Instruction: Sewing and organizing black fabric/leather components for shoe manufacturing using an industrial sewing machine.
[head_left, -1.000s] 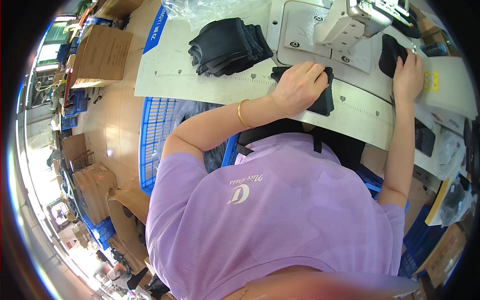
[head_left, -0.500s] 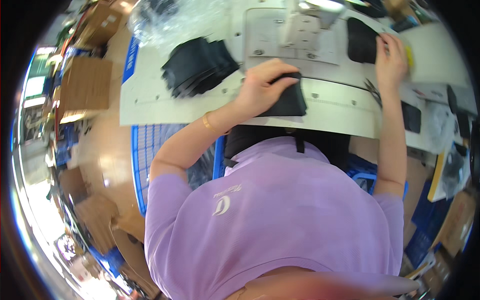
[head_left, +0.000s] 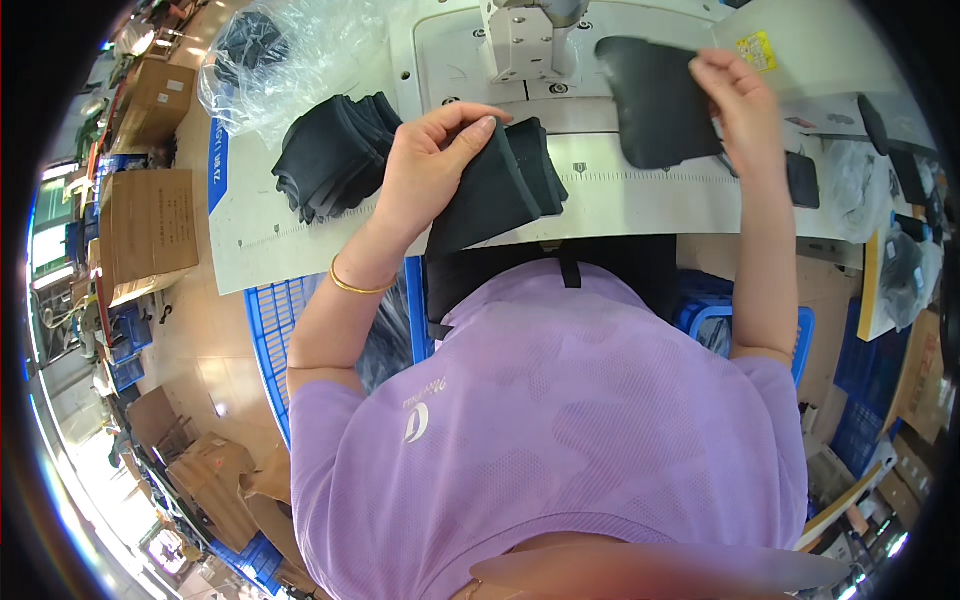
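Note:
My left hand (head_left: 432, 160) grips a black fabric piece (head_left: 482, 207) between thumb and fingers. That piece hangs at the table's front edge, overlapping a second black folded piece (head_left: 535, 165) on its right. A flat black piece with rounded corners (head_left: 655, 110) is pinched at its right edge by my right hand (head_left: 742, 112), over the table just right of the sewing machine head (head_left: 525, 45). To the left of my left hand lies a stack of black pieces (head_left: 328, 160). The fingertips behind the cloth are partly hidden.
A clear plastic bag (head_left: 325, 60) with black contents lies behind the stack on the white table (head_left: 255, 245). A dark rectangular object (head_left: 802, 180) rests right of my right forearm. Blue baskets (head_left: 275, 335) stand under the table; a cardboard box (head_left: 150, 225) is at the left.
The whole view has shifted. My right hand has brought its black piece nearer to me. The piece in my left hand now shows as a tilted flap, apart from the one beside it.

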